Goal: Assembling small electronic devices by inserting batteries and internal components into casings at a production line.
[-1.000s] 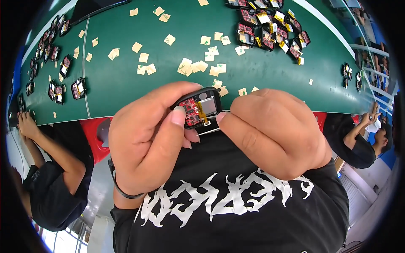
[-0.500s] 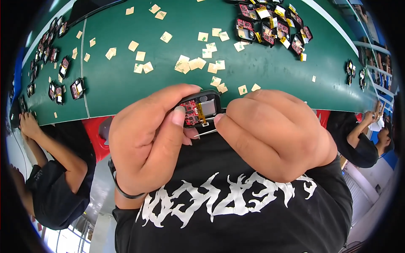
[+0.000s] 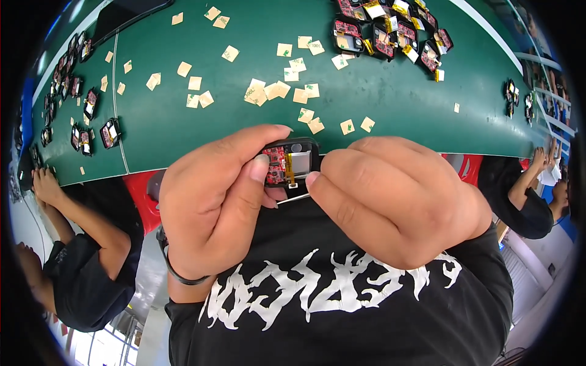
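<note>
A small black device housing (image 3: 315, 152) is up off the table in front of my chest, its inside facing up. In it I see a red circuit board (image 3: 276, 166), a silver-grey flat part (image 3: 301, 163) and an amber strip between them. My left hand (image 3: 210, 201) is closed on the housing's left end, thumb over the board. My right hand (image 3: 397, 201) is pinched at the housing's right lower corner. A thin metal tool (image 3: 294, 199) runs from its fingertips along the housing's lower edge; its exact kind is partly hidden.
Square cream adhesive pads (image 3: 230, 53) lie scattered over the green table (image 3: 207, 131). Several open device housings (image 3: 384, 43) with batteries are heaped at the far right, more (image 3: 85, 100) at the left. A co-worker (image 3: 91, 256) sits at left, another (image 3: 525, 195) at right.
The housing has dropped slightly and lies more level. My right hand has shifted a little left and down, with the thin metal tool moving along. My left hand keeps its hold.
</note>
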Action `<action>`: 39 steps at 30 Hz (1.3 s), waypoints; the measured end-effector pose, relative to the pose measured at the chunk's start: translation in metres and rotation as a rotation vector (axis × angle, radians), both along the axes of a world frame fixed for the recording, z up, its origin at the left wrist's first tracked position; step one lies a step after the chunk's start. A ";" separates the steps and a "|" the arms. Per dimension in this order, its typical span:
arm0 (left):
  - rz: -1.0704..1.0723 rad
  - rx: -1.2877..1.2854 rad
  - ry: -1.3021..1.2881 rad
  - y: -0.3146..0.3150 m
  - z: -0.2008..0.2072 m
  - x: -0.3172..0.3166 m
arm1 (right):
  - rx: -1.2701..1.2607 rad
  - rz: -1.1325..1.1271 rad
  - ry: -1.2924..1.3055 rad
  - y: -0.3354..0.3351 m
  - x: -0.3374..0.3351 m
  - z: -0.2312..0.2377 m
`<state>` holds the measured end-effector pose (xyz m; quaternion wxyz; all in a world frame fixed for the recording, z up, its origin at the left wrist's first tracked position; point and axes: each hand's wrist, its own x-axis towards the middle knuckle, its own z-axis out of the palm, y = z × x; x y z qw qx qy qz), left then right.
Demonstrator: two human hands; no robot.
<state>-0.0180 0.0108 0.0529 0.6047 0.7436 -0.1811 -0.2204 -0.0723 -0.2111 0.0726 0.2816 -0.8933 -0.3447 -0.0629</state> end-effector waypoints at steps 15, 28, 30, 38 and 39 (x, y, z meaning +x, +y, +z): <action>-0.003 -0.011 0.044 -0.006 0.001 -0.003 | 0.028 -0.024 -0.025 -0.005 -0.008 -0.002; -0.030 -0.196 0.378 0.002 -0.027 -0.003 | -0.117 -0.026 0.077 -0.007 -0.003 0.000; 0.118 -0.145 0.414 0.001 -0.027 -0.004 | -0.142 -0.036 0.107 -0.006 0.000 0.005; 0.385 -0.052 0.158 0.036 -0.039 0.010 | 0.030 -0.661 0.110 -0.037 0.018 -0.019; 0.418 -0.027 0.118 0.039 -0.039 0.015 | 0.023 -0.661 0.107 -0.038 0.023 -0.022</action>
